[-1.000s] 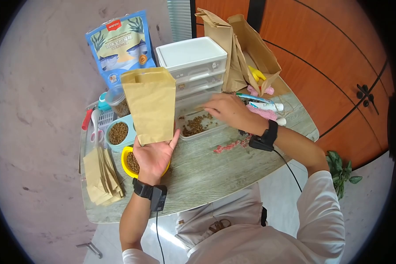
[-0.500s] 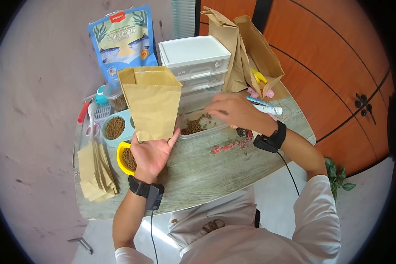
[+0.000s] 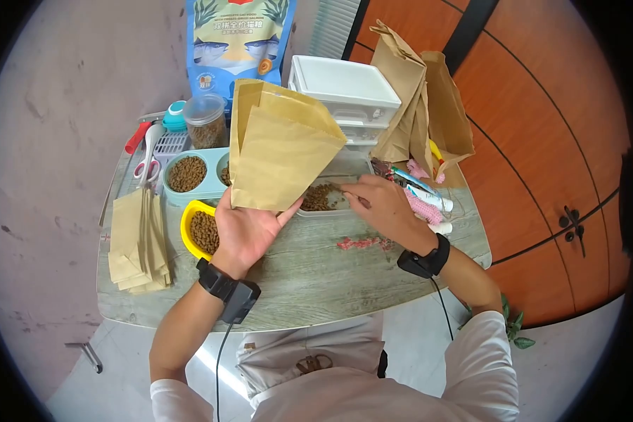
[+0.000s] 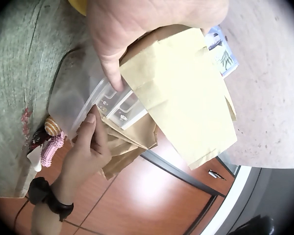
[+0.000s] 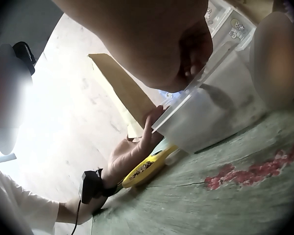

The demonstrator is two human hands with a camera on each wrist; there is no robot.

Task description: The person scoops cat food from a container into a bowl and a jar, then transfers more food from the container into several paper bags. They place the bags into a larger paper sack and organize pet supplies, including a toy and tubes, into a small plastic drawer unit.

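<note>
My left hand (image 3: 250,235) holds an upright, mouth-up brown paper bag (image 3: 281,155) by its lower end, palm upward. The thumb lies along the bag's right edge, and the other fingers are hidden behind it. The bag's mouth gapes and leans right, over the clear plastic drawer (image 3: 330,214). Brown kibble (image 3: 316,199) lies in that drawer. Over the drawer's right side, my right hand (image 3: 387,207) has its fingers curled, pinching a thin brown thing whose kind I cannot tell. Through the drawer wall in the right wrist view, a dark rounded shape shows.
Left of my left hand are a yellow bowl (image 3: 187,228) and a blue double bowl (image 3: 167,184) of kibble, a jar (image 3: 205,126) and flat paper bags (image 3: 137,239). Behind stand a white drawer unit (image 3: 344,79) and a blue pouch (image 3: 239,53). A white tube (image 3: 430,198) lies right.
The head view has shifted. The bag has tilted rightward toward the drawer and its mouth gapes wider. My right hand has come lower and closer to the kibble and the bag.
</note>
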